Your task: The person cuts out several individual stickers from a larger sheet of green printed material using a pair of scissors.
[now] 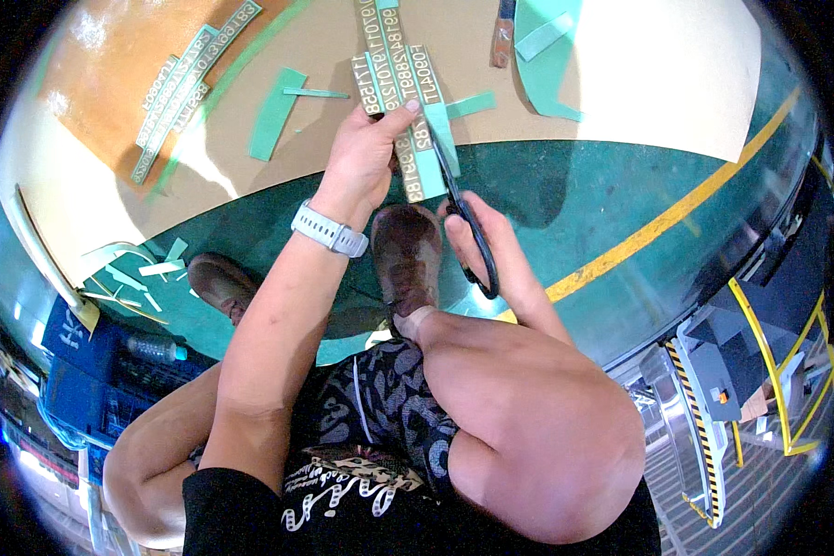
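Observation:
My left hand (361, 157) grips a pale green sheet of lettered strips (400, 74), its thumb pressed on top and its fingers underneath. The characters on the strips look mirrored. My right hand (496, 243) is wrapped round the black handles of a pair of scissors (458, 196). The blades run up along the right edge of the sheet, close to my left thumb; whether they are cutting into it I cannot tell. Below the sheet's lower end is my brown shoe (406, 248).
Tan paper (644, 88) covers the far floor, with green pieces (276, 116) lying on it. More lettered strips (190, 83) lie on an orange patch (97, 88). Thin offcuts (162, 269) are scattered on the green floor near my other shoe (221, 285). A yellow line (663, 218) crosses at right.

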The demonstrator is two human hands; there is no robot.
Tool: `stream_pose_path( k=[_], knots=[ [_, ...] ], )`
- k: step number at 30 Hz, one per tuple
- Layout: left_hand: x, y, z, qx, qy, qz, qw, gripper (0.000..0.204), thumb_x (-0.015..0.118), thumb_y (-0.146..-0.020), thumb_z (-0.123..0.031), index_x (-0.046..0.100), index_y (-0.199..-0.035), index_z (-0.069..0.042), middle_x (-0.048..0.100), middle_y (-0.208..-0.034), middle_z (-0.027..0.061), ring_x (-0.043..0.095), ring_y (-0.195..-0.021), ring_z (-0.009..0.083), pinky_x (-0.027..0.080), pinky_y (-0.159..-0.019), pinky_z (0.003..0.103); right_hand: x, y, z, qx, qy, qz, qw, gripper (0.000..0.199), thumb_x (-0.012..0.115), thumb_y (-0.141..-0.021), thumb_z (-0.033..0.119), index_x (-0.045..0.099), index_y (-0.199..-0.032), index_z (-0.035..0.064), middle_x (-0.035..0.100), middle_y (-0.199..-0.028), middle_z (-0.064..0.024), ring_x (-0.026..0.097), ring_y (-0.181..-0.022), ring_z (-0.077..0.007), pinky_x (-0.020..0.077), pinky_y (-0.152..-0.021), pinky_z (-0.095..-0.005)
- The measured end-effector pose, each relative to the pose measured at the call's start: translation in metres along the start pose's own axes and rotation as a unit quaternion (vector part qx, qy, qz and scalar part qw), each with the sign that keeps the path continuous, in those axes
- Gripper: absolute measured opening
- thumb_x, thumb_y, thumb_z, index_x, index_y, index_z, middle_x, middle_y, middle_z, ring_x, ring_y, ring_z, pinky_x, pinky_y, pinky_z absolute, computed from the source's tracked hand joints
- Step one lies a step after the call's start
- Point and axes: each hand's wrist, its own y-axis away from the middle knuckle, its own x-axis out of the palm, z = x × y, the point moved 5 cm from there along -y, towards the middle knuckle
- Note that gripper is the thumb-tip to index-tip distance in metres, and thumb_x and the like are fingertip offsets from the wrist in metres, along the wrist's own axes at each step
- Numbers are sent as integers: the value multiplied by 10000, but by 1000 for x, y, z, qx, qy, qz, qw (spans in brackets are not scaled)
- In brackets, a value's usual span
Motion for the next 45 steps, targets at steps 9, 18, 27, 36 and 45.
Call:
stream_pose_path(
  k=[9,18,27,36,45],
  knots=[
    [-46,11,-35,3,-185,28,982,444,638,-771,20,478,-1183,-32,591,-1087,54,575,-969,154,465,-844,275,-41,6,13,-34,57,153,986,549,521,-826,578,547,-967,48,425,-617,28,412,-546,-70,345,-495,-235],
    [-48,19,-59,-37,-218,91,971,615,682,-740,9,390,-1279,-35,574,-1114,39,541,-1026,141,432,-897,272,-30,-41,38,-89,124,254,955,516,486,-863,563,546,-916,53,383,-563,45,391,-486,-61,339,-443,-218],
    [-56,17,-60,-42,-233,154,959,645,688,-733,7,380,-1299,-25,539,-1202,51,504,-1097,132,375,-980,273,-20,-48,40,-85,139,277,947,507,482,-869,551,550,-910,50,391,-552,43,399,-473,-63,333,-426,-221],
    [-58,17,-60,-77,-240,167,953,731,697,-720,19,316,-1343,-26,528,-1212,51,498,-1100,120,382,-976,262,-16,-50,42,-49,131,283,949,519,523,-843,565,548,-909,51,383,-565,37,379,-492,-65,316,-442,-220],
    [-55,19,-63,-77,-221,177,956,709,701,-716,15,336,-1322,-24,540,-1191,49,514,-1075,114,399,-959,255,-15,-53,42,-98,152,267,947,533,523,-831,580,547,-884,51,371,-586,27,358,-520,-87,302,-463,-246]
  ],
)
